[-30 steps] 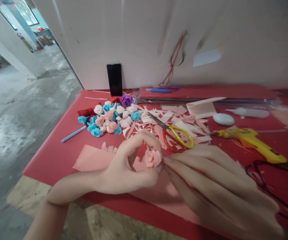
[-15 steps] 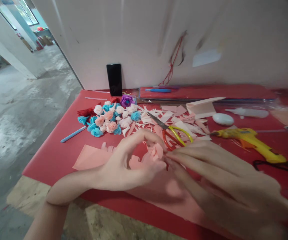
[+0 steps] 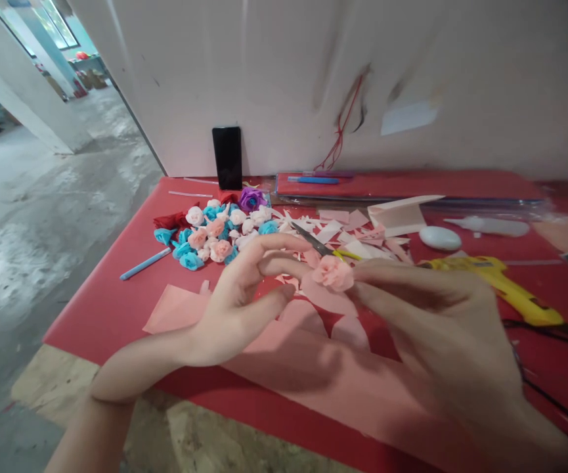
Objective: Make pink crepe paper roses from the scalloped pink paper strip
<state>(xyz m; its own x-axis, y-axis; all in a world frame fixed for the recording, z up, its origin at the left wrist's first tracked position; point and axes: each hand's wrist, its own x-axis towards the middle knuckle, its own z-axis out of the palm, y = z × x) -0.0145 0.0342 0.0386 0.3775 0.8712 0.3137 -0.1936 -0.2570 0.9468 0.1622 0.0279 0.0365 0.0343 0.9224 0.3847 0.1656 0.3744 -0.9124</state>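
Note:
A pale pink paper rose (image 3: 333,272) is pinched at its right side between the thumb and fingers of my right hand (image 3: 436,315). Beneath its ruffled head hangs a smooth pink petal (image 3: 330,301); whether it is attached I cannot tell. My left hand (image 3: 244,302) is open at the rose's left, thumb apart from its curved fingers. Those fingertips reach close behind the rose, and contact is unclear. Under both hands lie cut rounded pink pieces (image 3: 303,316) and a long pink paper strip (image 3: 323,374). Scissors (image 3: 313,238) with yellow handles are partly hidden behind the rose.
Finished paper flowers (image 3: 215,230) in several colours cluster at the back left. Paper scraps (image 3: 333,230) spread beside them. A yellow glue gun (image 3: 505,282) lies right, near a white oval object (image 3: 440,238). A phone (image 3: 227,157) leans on the wall; a blue pen (image 3: 144,263) lies left.
The rose has moved up and right, out of my left hand's hold. My left thumb has parted from the fingers. My right hand has turned and now pinches the rose.

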